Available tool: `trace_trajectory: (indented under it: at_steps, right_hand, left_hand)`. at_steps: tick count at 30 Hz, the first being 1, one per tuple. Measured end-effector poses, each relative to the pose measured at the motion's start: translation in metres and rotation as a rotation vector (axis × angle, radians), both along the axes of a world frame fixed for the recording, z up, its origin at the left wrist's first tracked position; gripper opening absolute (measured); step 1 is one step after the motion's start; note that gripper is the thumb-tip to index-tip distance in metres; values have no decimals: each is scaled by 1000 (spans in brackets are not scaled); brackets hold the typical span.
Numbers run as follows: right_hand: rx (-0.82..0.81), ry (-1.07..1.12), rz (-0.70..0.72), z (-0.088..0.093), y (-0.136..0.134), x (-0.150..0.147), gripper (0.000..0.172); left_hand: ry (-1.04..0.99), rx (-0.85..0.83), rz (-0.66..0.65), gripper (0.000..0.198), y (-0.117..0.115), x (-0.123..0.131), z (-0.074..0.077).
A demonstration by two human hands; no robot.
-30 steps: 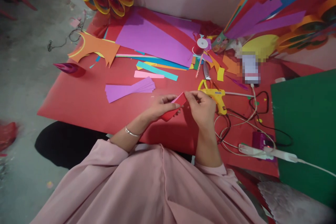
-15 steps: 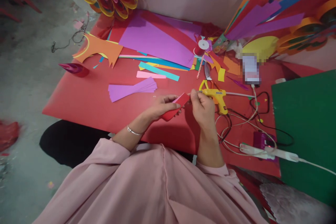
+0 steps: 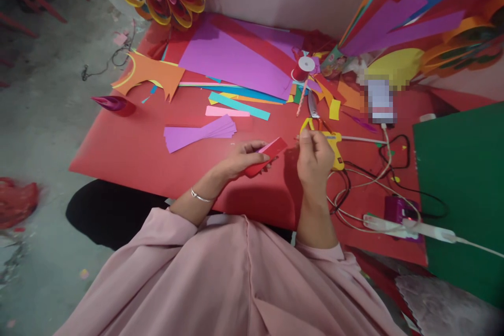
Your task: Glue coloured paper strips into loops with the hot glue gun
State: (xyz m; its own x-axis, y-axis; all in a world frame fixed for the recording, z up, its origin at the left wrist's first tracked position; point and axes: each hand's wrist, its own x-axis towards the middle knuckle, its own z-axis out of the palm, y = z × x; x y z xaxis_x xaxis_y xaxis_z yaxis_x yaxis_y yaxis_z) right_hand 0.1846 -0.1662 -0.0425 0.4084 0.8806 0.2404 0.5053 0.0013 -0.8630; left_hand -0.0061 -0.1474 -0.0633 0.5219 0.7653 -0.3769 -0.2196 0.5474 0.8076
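My left hand (image 3: pixel 246 159) is closed around a red paper strip (image 3: pixel 271 155), with a pink-purple layer showing along its upper edge. To the right of it, my right hand (image 3: pixel 315 157) is held in a pinch. Whatever its fingertips hold, if anything, is too small to make out. Behind that hand lies a yellow glue gun (image 3: pixel 337 155) with a white glue stick in its back end; the hand covers most of its barrel. Scissors (image 3: pixel 312 105) lie just beyond. A fan of purple paper strips (image 3: pixel 185 136) rests left of my hands.
On the red table (image 3: pixel 129 152) are pink (image 3: pixel 227 111) and turquoise strips (image 3: pixel 240 106), a ribbon spool (image 3: pixel 304 68), a purple sheet (image 3: pixel 232 63) and an orange cutout (image 3: pixel 149 72). Cables and a power strip (image 3: pixel 384 224) lie at right by a green board (image 3: pixel 460 184).
My right hand has moved right, away from the red strip, and now covers much of the glue gun. My left hand keeps its hold on the strip.
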Motion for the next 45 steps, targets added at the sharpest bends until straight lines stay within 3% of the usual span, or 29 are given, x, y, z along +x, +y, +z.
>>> trace_trajectory:
  at_steps: [8,13,17,23,26,32,39,45]
  right_hand:
    - [-96,-3,112,4,-9,2,66]
    - [-107,15,144,-1,-7,-6,56]
    - [-141,64,177,-7,-4,-17,72]
    - [-80,261,181,-9,-4,-12,44]
    - [-38,248,111,-8,-5,-10,45]
    - [-31,274,149,-11,-3,-18,55]
    - [-4,419,29,-12,-2,-10,42]
    - [65,260,-31,-3,-6,-1,34]
  left_hand:
    - [-22,-14,77,44,8,-7,-1]
    - [-26,10,60,46,5,-4,-4]
    - [-110,30,17,46,3,-3,-9]
    - [-160,36,-65,60,7,-6,-14]
    - [-169,19,-45,62,9,-6,-15]
    - [-161,25,-32,54,7,-7,-18]
    - [-264,-41,-71,54,10,-9,-9]
    - [-392,-83,-29,43,13,-10,0]
